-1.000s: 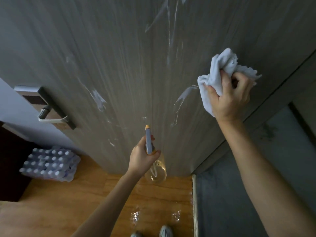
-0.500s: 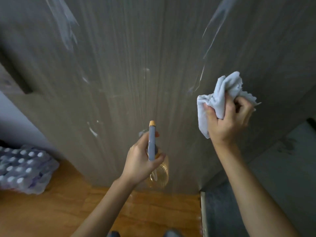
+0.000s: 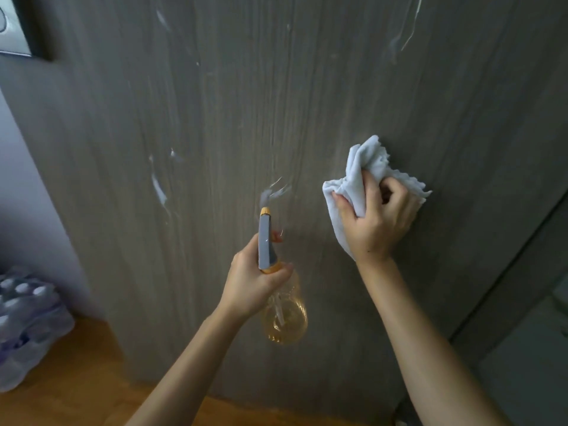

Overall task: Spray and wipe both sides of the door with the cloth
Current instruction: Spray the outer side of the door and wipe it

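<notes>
**Spraying low on the door, cloth ready to follow**

Your view and both hands have dropped down the door (image 3: 276,103) since a second ago; the lock plate (image 3: 15,26) now sits at the upper left corner. Your left hand (image 3: 255,281) is clenched round the spray bottle (image 3: 284,315), nozzle aimed at fresh streaks mid-panel. Your right hand (image 3: 378,222) grips the bunched cloth (image 3: 356,179), apparently pressed to the door toward its right edge, though contact is hard to confirm. This side is mid-job: next, sweep the cloth left across the wet streaks.
</notes>
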Demonstrator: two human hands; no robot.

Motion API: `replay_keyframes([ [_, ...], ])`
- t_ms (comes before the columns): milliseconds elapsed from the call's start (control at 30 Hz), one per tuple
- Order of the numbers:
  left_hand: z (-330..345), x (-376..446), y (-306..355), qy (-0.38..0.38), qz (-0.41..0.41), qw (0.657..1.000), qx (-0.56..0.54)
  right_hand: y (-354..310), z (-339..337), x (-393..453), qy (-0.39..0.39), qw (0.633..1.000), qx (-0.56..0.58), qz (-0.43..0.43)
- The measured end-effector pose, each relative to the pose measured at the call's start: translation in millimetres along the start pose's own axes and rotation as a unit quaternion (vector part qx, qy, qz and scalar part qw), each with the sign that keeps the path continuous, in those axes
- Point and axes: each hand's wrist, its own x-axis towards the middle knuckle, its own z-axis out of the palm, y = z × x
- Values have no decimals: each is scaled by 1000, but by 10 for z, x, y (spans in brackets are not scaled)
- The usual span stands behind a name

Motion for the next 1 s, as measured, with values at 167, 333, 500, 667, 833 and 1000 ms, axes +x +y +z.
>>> replay_keyframes([
  [167,-31,32,-98,-7,3,1000,-6,5,56,5,11,1000,-8,0],
  [333,-8,63,-115,-28,4,1000,10,24,78,-17,20,1000,-5,-2],
  [500,55,32,-150,-31,-6,999,13,36,77,-44,27,1000,-9,-6],
  [667,73,-12,-141,-27,-6,1000,15,40,72,-37,26,1000,-12,-8],
  [833,48,-67,-70,-1,-6,1000,-7,37,64,-32,28,999,-15,-10],
  [1000,-55,-48,-30,9,-9,1000,-1,36,71,-32,26,1000,-13,-4],
])
